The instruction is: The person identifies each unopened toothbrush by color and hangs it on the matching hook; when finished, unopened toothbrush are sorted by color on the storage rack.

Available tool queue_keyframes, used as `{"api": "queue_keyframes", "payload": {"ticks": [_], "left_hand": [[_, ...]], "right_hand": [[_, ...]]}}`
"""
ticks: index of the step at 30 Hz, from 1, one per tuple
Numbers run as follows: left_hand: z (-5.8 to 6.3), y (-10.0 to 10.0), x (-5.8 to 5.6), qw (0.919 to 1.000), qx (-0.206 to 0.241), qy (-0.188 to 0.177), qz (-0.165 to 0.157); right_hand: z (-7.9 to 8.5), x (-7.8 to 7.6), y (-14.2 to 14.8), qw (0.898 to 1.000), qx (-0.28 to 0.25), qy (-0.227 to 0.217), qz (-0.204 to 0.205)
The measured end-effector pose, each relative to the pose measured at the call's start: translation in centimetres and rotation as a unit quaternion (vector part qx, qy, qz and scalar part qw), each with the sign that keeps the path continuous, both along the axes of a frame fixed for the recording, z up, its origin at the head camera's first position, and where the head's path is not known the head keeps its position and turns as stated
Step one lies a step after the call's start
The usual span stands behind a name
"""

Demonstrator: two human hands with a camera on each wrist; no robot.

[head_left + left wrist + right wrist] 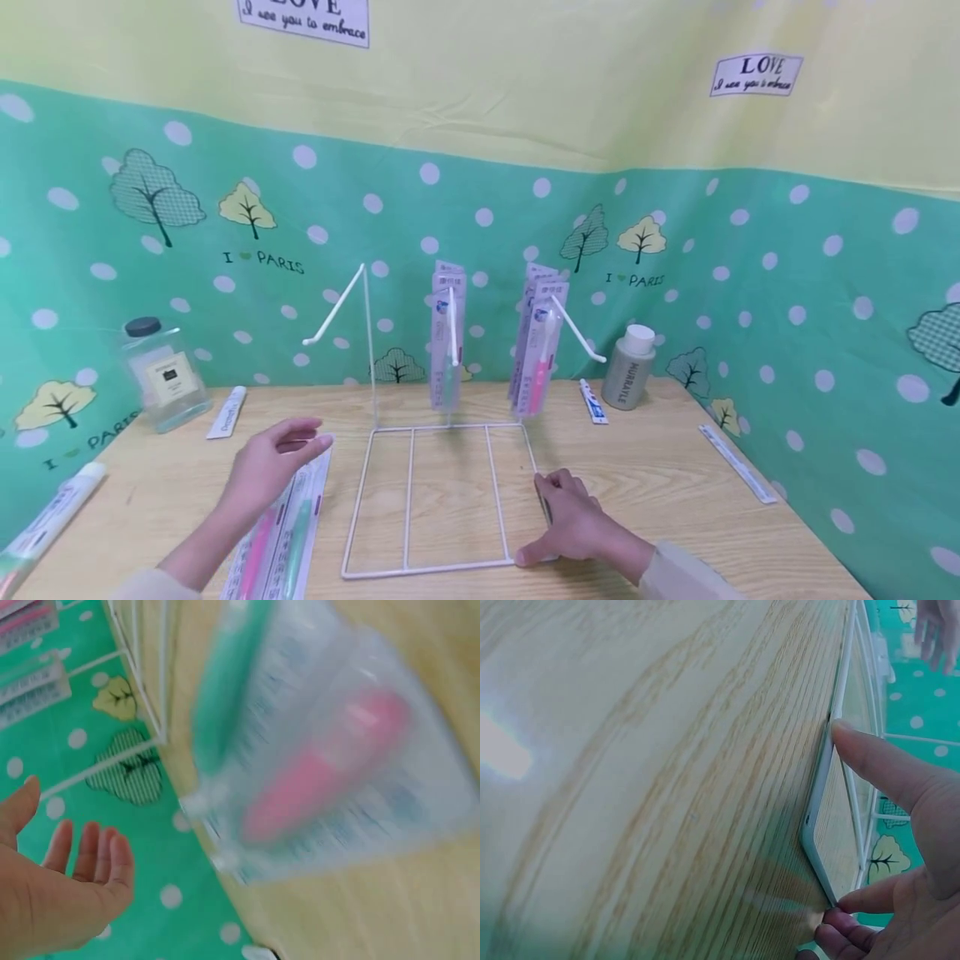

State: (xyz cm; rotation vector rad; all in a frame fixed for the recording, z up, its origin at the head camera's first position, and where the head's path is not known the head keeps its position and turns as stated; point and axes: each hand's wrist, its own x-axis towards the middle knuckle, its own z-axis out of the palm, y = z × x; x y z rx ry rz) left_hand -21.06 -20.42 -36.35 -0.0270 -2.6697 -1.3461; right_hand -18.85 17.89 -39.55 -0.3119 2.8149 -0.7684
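Note:
A white wire display rack (pixel 410 500) with three upright hooks stands on the table. Packaged toothbrushes (pixel 537 358) hang from its right hook, and more packaged toothbrushes (pixel 441 350) from the middle one; the left hook is bare. My right hand (pixel 573 521) grips the base's front right corner, thumb at the front bar and fingers along the side bar. Above two toothbrush packs (pixel 300 525), one pink and one green, my left hand (pixel 266 467) hovers with loosely bent fingers. In the left wrist view that hand (pixel 71 892) holds nothing; the packs (pixel 322 772) look blurred.
A clear bottle (pixel 165 375) with a black cap stands back left, near a small white tube (pixel 227 412). A larger tube (pixel 56 512) lies at the left edge. On the right are a grey bottle (pixel 628 371), a small blue-white tube (pixel 592 402) and a narrow white strip (pixel 737 463).

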Motion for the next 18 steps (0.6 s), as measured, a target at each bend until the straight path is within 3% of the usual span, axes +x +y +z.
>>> {"api": "queue_keyframes", "payload": {"ticks": [5,11,18], "left_hand": [[-0.6,-3.0,1.8,0.9959,-0.055,-0.07,-0.011],[-2.6,-6.0,2.9,0.9813,-0.11,-0.156,-0.027],[-5.3,-6.9,2.8,0.9724,-0.143,-0.182,-0.027]], "right_hand": [[0.0,0.0,-0.1,1.0,-0.002,-0.006,-0.003],[0.0,0.1,-0.3,1.0,-0.003,-0.009,-0.004],[0.2,0.0,-0.3,1.0,0.007,-0.012,-0.015]]}}
